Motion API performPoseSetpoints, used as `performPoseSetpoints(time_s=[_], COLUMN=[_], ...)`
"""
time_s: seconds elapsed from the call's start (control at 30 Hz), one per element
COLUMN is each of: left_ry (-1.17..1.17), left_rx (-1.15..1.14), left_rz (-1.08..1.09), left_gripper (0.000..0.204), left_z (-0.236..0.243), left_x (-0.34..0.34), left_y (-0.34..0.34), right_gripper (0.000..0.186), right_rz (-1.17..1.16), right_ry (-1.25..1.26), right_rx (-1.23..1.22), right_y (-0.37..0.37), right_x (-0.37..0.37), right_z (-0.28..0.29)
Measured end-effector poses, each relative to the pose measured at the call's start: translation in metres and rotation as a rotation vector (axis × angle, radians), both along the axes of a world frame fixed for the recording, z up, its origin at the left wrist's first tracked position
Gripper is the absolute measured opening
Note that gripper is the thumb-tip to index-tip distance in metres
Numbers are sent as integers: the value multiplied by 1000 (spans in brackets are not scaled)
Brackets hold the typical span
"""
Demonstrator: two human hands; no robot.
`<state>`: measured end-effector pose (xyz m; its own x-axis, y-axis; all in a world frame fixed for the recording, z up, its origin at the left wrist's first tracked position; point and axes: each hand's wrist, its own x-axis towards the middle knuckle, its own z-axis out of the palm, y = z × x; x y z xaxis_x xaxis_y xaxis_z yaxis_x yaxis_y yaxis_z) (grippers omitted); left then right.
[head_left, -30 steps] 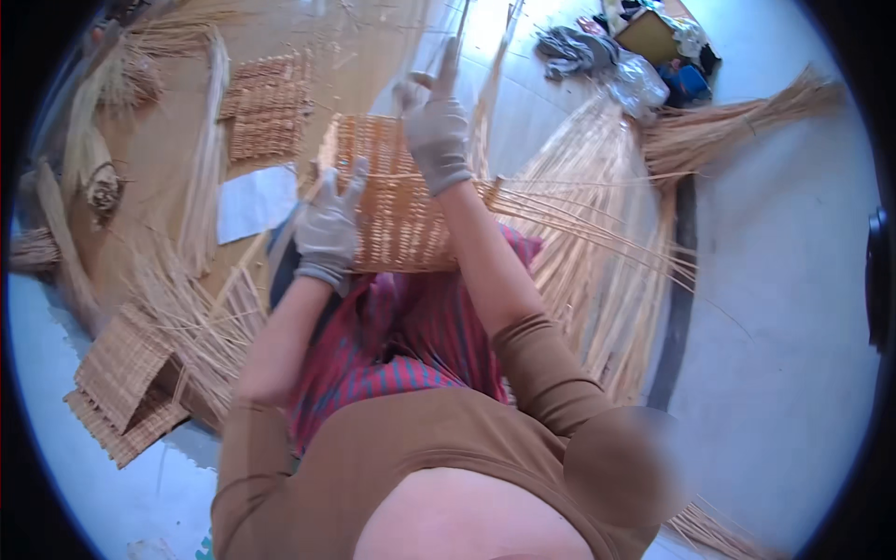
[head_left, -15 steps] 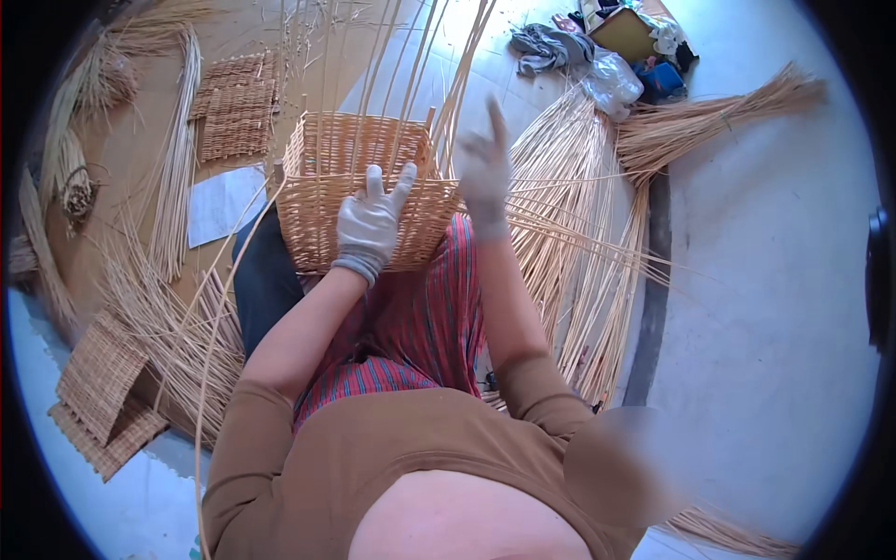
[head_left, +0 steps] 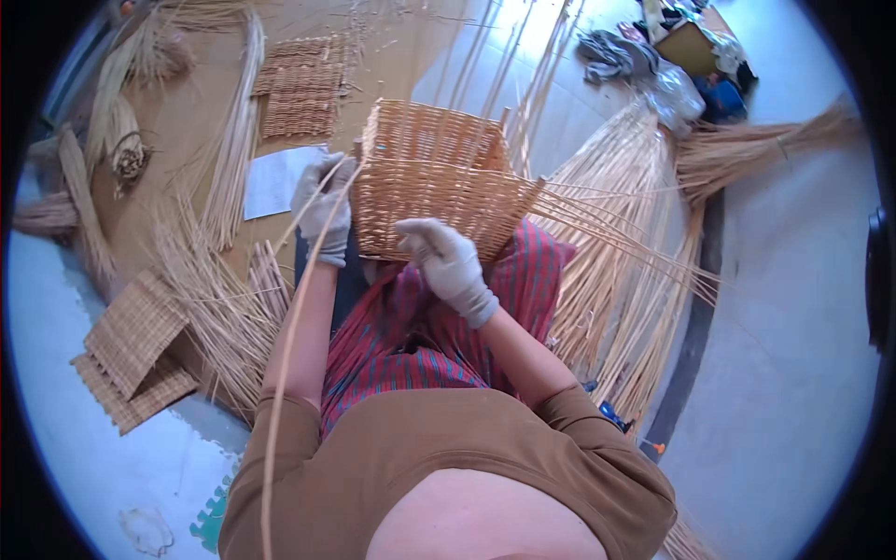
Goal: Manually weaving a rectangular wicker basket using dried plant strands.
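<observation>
A woven wicker basket [head_left: 439,201] rests on my lap, its open top tilted away and several long upright strands rising beyond its far rim. At its left corner, my left hand [head_left: 324,201], in a pale glove, has its fingers curled round long wicker strands [head_left: 294,355] that run from the corner down past my left arm. My right hand [head_left: 450,271], gloved too, is in front of the basket's near wall with fingers pointing left, loosely bent and partly apart; no object shows in it. Several loose strand ends [head_left: 635,229] jut out from the basket's right corner.
Bundles of long strands lie on the right [head_left: 607,271] and left [head_left: 210,308]. Woven panels [head_left: 140,331] lie at the lower left, another woven panel [head_left: 301,89] farther off. A white sheet [head_left: 275,182] sits beside the basket. Bags and a box [head_left: 686,47] stand at the far right.
My left hand has gone from the basket's near rim to its left corner strands. My right hand has come down from beyond the right corner to the near wall. The whole view has shifted.
</observation>
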<state>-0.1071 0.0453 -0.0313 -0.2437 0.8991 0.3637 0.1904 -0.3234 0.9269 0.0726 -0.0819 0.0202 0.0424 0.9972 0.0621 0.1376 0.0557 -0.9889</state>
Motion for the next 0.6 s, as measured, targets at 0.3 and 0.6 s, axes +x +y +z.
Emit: performPoseSetpoints(time_s=[0.3, 0.6], left_ry=[-207, -337], left_rx=[-299, -402], left_rz=[-394, -969], left_gripper=[18, 46], left_z=[13, 16], left_x=[-29, -37], left_y=[-11, 65], right_gripper=[26, 22], right_rz=[169, -322], right_ry=[-580, 308], right_rx=[496, 31], right_y=[38, 31], right_x=[-76, -2], right_z=[19, -8])
